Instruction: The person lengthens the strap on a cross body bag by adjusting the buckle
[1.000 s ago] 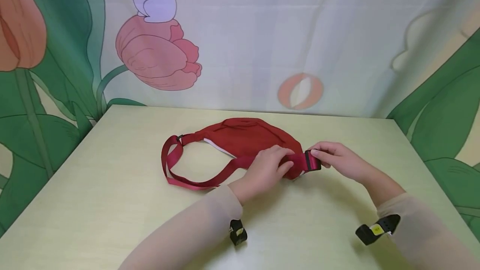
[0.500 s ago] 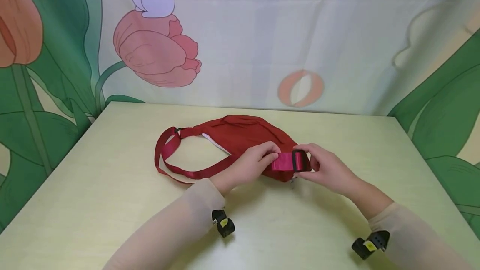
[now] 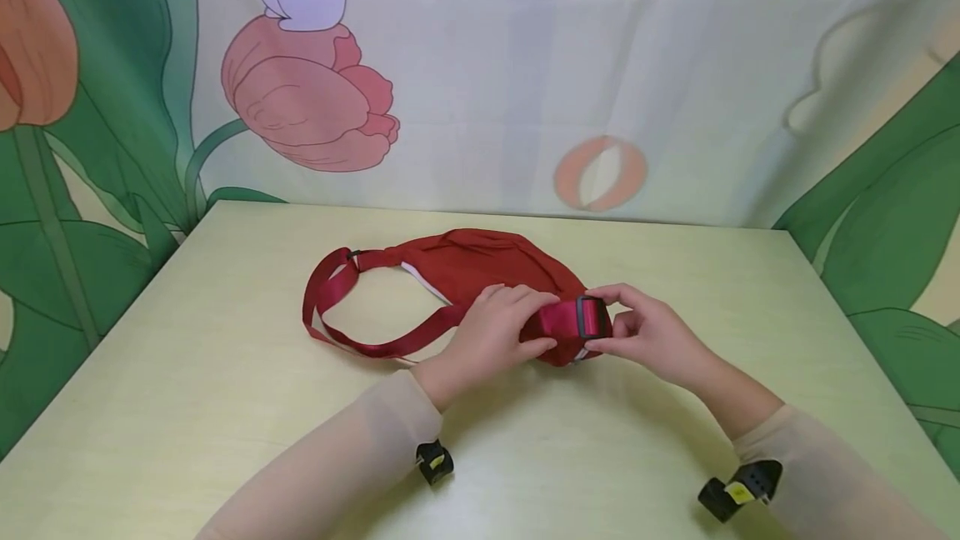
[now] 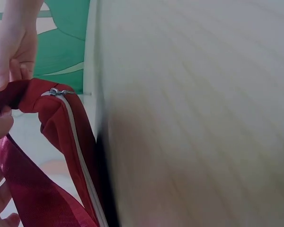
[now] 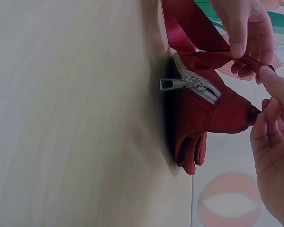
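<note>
So there's a red waist bag (image 3: 480, 265) lying on the pale yellow table (image 3: 187, 407), with both hands working at its right end. The left hand (image 3: 491, 336) has its fingers curled around the red strap (image 3: 558, 319), pinching it just left of the dark buckle (image 3: 588, 317). The right hand (image 3: 645, 336) pinches that buckle between thumb and fingertips. The rest of the strap loops out to the left of the left-hand fingers. The silver zipper pull (image 5: 173, 84) hangs just under the fingers of both hands.
</note>
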Available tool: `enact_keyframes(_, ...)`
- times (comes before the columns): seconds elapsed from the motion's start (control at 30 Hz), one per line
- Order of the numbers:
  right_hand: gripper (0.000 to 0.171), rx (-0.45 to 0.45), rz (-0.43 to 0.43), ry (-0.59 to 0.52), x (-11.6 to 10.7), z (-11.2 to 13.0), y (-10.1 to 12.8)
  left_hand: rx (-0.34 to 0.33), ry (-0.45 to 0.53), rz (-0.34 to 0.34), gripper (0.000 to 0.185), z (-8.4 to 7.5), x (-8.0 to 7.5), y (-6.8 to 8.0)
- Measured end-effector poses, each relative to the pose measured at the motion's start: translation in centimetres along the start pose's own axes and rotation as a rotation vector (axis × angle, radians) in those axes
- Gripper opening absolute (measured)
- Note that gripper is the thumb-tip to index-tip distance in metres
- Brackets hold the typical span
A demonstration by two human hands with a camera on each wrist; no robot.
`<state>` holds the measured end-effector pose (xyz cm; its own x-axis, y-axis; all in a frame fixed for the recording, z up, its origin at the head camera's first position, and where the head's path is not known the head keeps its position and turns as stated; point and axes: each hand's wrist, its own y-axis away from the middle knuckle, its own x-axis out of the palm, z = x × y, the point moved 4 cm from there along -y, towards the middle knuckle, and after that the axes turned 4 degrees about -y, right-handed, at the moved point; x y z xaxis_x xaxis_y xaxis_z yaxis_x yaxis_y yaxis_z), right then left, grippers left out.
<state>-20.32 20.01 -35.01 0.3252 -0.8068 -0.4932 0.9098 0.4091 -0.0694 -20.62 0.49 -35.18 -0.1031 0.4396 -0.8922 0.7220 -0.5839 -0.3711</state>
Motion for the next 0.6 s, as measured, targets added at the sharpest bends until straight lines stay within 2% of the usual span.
enact_keyframes(0.1,0.057,0.026,0.010,-0.039,0.07,-0.02,0.09,0.025,-0.008,-0.020,0.046,-0.09,-0.13,0.16)
enact_keyframes(0.27,0.059,0.048,0.018,-0.059,0.17,-0.21,0.31,0.049,0.100,-0.024,0.047,0.21,-0.33,0.56)
enact_keyframes(0.43,0.058,0.044,0.017,-0.059,0.31,-0.14,0.44,0.056,0.178,-0.024,0.048,0.42,-0.32,0.78)
enact_keyframes(0.6,0.057,0.046,0.011,-0.068,0.47,0.04,0.51,0.044,0.196,-0.026,0.047,0.35,-0.24,0.83)
